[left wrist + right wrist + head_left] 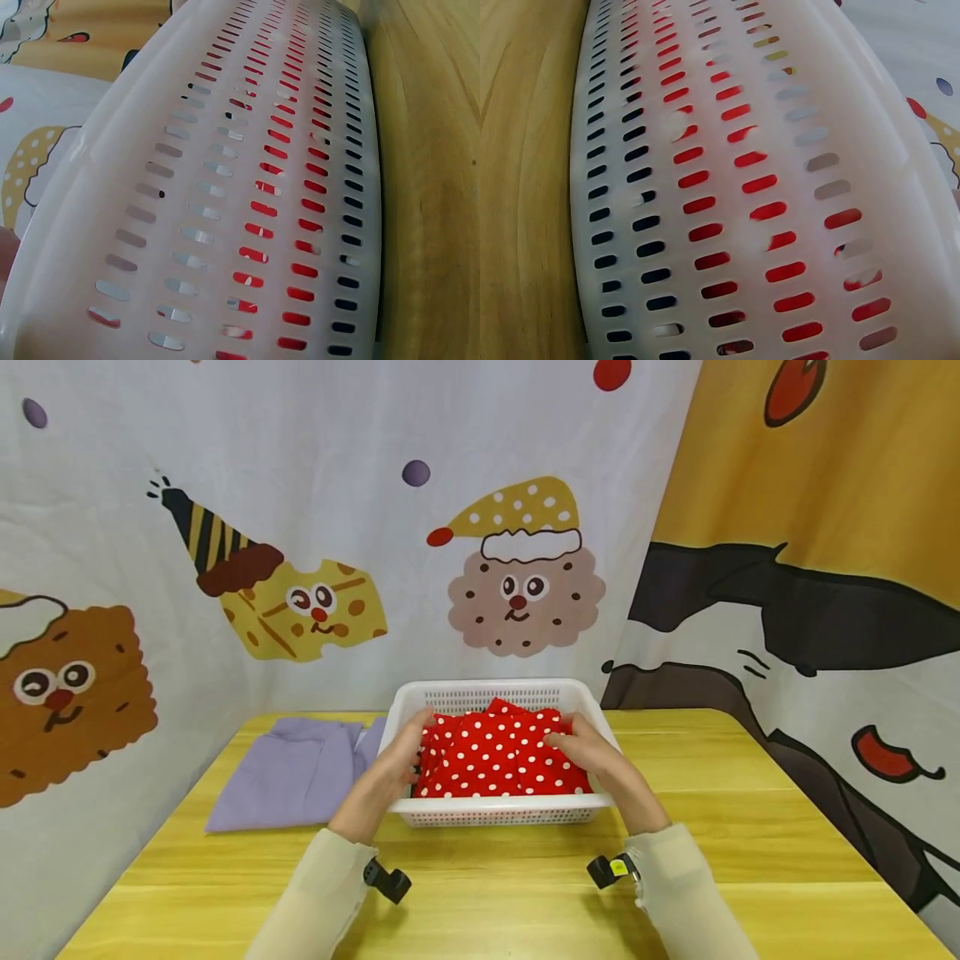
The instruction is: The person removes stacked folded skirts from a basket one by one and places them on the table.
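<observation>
A red cloth (487, 756) with white polka dots lies folded inside a white plastic basket (510, 804). At the cloth's left edge is my left hand (393, 760), reaching over the basket's left rim with loosely bent fingers. My right hand (592, 752) comes over the opposite rim, its fingertips resting on the cloth's right part. Both wrist views face the slotted front wall of the basket, where red shows through the holes with something dark below it. The tips of the left fingers are partly hidden beside the cloth.
A folded lavender cloth (288, 777) lies on the wooden table (495, 893), left of the basket and partly behind it. Behind the table hangs a curtain (337, 435) printed with cartoon biscuits and cheese. Another printed curtain (847, 527) borders the right side.
</observation>
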The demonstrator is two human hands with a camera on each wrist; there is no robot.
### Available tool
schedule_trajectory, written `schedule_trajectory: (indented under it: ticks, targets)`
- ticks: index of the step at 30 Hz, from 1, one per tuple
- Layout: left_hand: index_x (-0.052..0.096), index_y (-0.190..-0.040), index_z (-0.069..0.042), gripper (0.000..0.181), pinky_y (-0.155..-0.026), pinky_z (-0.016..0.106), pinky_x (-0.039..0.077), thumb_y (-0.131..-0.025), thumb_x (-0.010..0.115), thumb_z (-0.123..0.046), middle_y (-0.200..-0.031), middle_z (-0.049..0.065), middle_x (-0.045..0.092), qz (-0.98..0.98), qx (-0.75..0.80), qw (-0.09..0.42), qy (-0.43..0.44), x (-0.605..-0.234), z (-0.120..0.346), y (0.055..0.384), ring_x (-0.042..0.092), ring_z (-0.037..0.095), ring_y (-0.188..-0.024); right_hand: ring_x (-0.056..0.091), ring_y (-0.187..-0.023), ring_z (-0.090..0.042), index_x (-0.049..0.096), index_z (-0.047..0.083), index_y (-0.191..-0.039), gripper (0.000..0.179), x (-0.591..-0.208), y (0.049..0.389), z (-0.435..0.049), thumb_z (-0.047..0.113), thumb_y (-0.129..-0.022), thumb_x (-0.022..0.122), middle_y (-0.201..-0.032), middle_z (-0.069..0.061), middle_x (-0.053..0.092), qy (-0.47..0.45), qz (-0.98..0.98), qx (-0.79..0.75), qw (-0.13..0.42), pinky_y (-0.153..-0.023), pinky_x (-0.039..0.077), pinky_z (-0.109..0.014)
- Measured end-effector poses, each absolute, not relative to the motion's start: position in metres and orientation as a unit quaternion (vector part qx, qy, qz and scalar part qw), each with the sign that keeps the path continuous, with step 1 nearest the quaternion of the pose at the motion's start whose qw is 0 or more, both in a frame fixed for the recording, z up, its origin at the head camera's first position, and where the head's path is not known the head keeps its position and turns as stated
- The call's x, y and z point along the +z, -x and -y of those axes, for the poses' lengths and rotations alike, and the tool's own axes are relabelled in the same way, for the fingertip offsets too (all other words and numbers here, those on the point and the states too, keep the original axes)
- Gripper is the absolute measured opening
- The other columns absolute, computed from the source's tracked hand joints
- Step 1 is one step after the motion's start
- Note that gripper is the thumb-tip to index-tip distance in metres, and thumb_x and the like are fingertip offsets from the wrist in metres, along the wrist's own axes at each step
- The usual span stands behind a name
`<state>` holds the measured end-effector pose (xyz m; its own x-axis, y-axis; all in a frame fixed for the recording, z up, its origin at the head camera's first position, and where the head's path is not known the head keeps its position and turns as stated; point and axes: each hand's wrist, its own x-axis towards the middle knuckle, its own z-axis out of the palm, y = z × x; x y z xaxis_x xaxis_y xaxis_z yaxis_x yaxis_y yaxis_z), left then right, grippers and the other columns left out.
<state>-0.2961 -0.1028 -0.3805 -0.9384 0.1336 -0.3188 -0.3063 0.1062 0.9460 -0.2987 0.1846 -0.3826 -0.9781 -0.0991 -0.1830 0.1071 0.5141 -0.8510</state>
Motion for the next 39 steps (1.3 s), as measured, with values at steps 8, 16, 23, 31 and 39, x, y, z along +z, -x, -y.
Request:
schedule_trajectory:
  ticks: [8, 16, 23, 31, 39]
  targets:
    - [0.047, -0.147, -0.008, 0.067, -0.09, 0.042, 0.046, -0.099, 0.049, -0.055, -0.14, 0.021, 0.057, -0.733, 0.649, 0.194, 0.055, -0.382, 0.102, 0.301, 0.058, 0.034, -0.12, 0.049, -0.127, -0.038, 0.05, 0.002, -0.147, 0.047, -0.386, 0.302, -0.187, 0.015, -0.102, 0.055, -0.155, -0.023, 0.04, 0.021, -0.867, -0.489, 0.087, -0.095, 0.055, -0.04]
    - [0.047, -0.147, -0.015, 0.062, -0.09, 0.046, 0.053, -0.095, 0.061, -0.047, -0.141, 0.016, 0.054, -0.74, 0.64, 0.207, 0.025, -0.384, 0.102, 0.298, 0.058, 0.034, -0.121, 0.057, -0.117, -0.034, 0.053, -0.003, -0.135, 0.036, -0.387, 0.302, -0.187, 0.012, -0.103, 0.053, -0.146, -0.025, 0.046, 0.021, -0.849, -0.521, 0.084, -0.088, 0.056, -0.031]
    - [0.053, -0.143, -0.009, 0.058, -0.096, 0.038, 0.055, -0.096, 0.065, -0.04, -0.143, 0.013, 0.057, -0.743, 0.633, 0.217, 0.003, -0.386, 0.102, 0.296, 0.061, 0.027, -0.12, 0.051, -0.124, -0.038, 0.055, 0.001, -0.138, 0.041, -0.384, 0.299, -0.189, 0.005, -0.098, 0.05, -0.153, -0.023, 0.04, 0.005, -0.835, -0.535, 0.128, -0.091, 0.055, -0.037]
    - [0.061, -0.137, -0.001, 0.049, -0.095, 0.036, 0.056, -0.1, 0.064, -0.033, -0.135, 0.014, 0.064, -0.741, 0.643, 0.191, -0.026, -0.384, 0.106, 0.298, 0.064, 0.024, -0.114, 0.058, -0.122, -0.034, 0.058, 0.002, -0.143, 0.039, -0.381, 0.302, -0.187, 0.013, -0.106, 0.046, -0.154, -0.021, 0.043, 0.012, -0.826, -0.557, 0.088, -0.086, 0.058, -0.03]
    - [0.066, -0.137, -0.011, 0.04, -0.094, 0.037, 0.059, -0.097, 0.068, -0.018, -0.147, 0.011, 0.053, -0.726, 0.68, 0.101, -0.032, -0.371, 0.114, 0.296, 0.06, 0.029, -0.122, 0.046, -0.135, -0.035, 0.058, 0.014, -0.143, 0.042, -0.367, 0.3, -0.197, 0.009, -0.102, 0.05, -0.165, -0.011, 0.029, 0.029, -0.767, -0.638, 0.062, -0.098, 0.056, -0.036]
